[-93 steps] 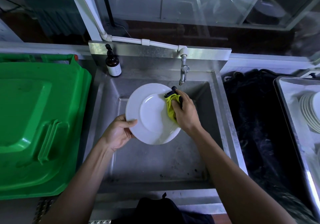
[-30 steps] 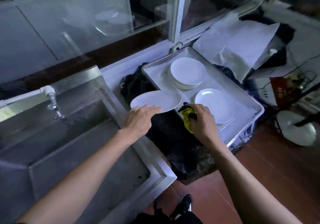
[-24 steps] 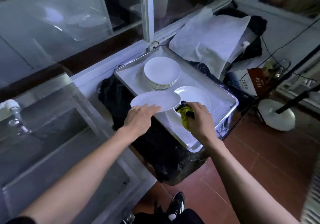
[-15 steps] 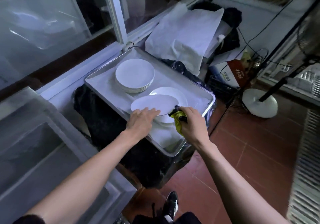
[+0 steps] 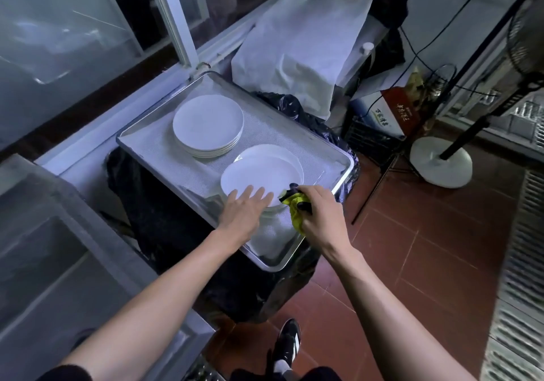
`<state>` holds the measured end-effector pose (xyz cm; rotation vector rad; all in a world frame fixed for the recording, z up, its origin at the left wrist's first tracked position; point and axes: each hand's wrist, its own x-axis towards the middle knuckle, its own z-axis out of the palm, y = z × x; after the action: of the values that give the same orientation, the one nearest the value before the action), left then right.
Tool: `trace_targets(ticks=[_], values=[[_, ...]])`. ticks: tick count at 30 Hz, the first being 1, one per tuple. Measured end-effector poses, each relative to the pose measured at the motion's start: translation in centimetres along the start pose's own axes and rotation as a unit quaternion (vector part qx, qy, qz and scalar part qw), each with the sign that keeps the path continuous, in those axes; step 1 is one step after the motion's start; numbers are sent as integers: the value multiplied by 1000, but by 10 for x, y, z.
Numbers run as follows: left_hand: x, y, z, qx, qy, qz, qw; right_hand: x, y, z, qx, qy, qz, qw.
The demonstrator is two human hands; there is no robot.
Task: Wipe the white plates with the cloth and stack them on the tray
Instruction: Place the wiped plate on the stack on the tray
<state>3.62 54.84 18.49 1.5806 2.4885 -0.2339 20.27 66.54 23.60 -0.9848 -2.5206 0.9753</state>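
Note:
A metal tray [image 5: 341,174] lined with white mesh rests on a black-covered stand. At its far side stands a stack of several white plates [image 5: 207,124]. Nearer me, my left hand [image 5: 244,213] holds a white plate [image 5: 256,177] by its near rim, flat and just over another white plate [image 5: 290,157] lying on the tray. Whether the two plates touch is not visible. My right hand [image 5: 319,214] is closed around a yellow cloth [image 5: 295,210] beside the held plate's right edge.
A steel sink [image 5: 44,263] lies at the lower left. White sheets [image 5: 297,48] are piled behind the tray. A fan base [image 5: 441,161], cables and a carton [image 5: 388,110] stand on the red tiled floor at the right. My shoe [image 5: 287,342] is below.
I have turned from the sink to the tray. My left hand has carried the plate right and down over the single plate on the tray; my right hand followed with the cloth.

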Motion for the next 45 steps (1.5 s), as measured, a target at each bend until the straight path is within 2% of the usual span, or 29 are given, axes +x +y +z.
trace_targets(ticks=[15, 21, 29, 34, 39, 45], values=[[12, 16, 35, 49, -32, -1, 998, -4, 10, 2, 6, -14, 11, 1000], [25, 15, 37, 47, -19, -8, 999, -5, 16, 3, 10, -12, 15, 1000], [27, 10, 31, 15, -47, 8, 999, -2, 20, 3, 17, -18, 18, 1000], [6, 12, 4, -76, 35, -6, 996, 0, 15, 3, 23, -13, 3, 1000], [-30, -5, -2, -92, 48, -22, 994, 5, -4, 6, 25, -17, -40, 999], [-98, -48, 5, -140, 93, -122, 978, 6, -59, 33, 25, -37, -120, 992]])
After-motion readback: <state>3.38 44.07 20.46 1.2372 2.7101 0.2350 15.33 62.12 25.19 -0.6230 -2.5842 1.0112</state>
